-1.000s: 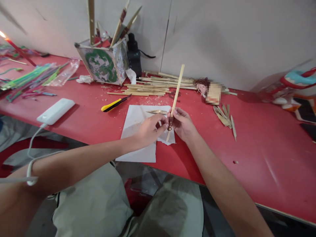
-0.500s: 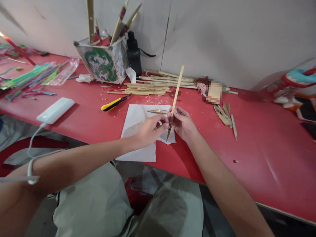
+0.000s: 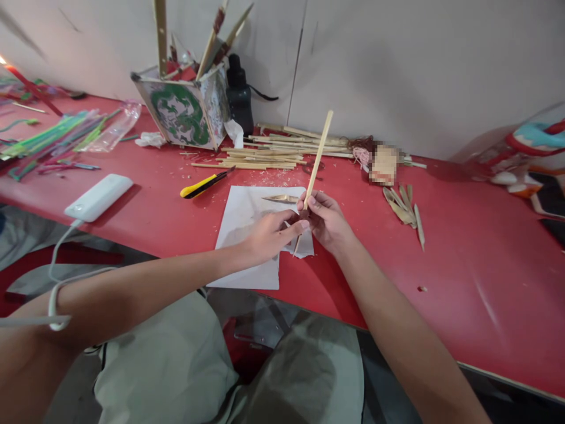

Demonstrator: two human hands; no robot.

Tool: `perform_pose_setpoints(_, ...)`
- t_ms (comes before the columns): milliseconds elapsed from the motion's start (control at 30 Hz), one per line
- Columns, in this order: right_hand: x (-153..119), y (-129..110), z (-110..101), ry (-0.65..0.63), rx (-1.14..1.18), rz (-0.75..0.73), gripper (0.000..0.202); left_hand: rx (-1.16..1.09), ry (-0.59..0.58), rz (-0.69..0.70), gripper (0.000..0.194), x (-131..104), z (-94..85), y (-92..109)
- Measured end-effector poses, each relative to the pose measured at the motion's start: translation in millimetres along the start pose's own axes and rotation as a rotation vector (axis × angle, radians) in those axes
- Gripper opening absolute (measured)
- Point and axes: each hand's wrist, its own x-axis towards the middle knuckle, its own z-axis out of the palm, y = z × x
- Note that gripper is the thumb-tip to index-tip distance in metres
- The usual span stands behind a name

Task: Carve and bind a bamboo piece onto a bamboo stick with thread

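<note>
A pale, slim bamboo stick [image 3: 319, 158] with a brown thread-like wrapping low down and a narrow pointed end stands tilted above the paper. My right hand [image 3: 324, 218] has its thumb and fingers closed round the stick just above the wrapping. At the wrapping, my left hand [image 3: 276, 232] is closed with thumb and fingertips against it, partly hiding the brown band. Under both hands lies a white paper sheet [image 3: 247, 235] with a torn piece at its right. A pointed, pale husk-like piece [image 3: 281, 199] rests on the paper's upper part.
A yellow-and-black utility knife [image 3: 205, 184] lies left of the paper. Behind are bamboo sticks [image 3: 260, 159], a dragon-patterned holder [image 3: 180, 115] and a black bottle [image 3: 239, 97]. Dried husk pieces [image 3: 399, 206] lie right; a white power bank [image 3: 99, 198] with a cable sits left.
The stick has turned slightly, its top moving up and right and its point shifting left. My left thumb has moved a little right, over the wrapping.
</note>
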Motion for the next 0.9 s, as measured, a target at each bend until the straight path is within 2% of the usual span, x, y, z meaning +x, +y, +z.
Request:
perform_pose_setpoints(200,-1,1,0,-0.023,0.006,-0.002,0.025,-0.122,-0.004,-0.038,0.039,2,3.0,0)
perform_pose_setpoints(633,-4,-5,1,-0.049,0.078,0.05,0.028,-0.438,-0.065,-0.143,0.047,3,1.2,10)
perform_pose_setpoints(900,-5,-6,1,-0.088,0.094,0.068,0.028,-0.486,-0.13,-0.151,0.045,1,-4.2,10)
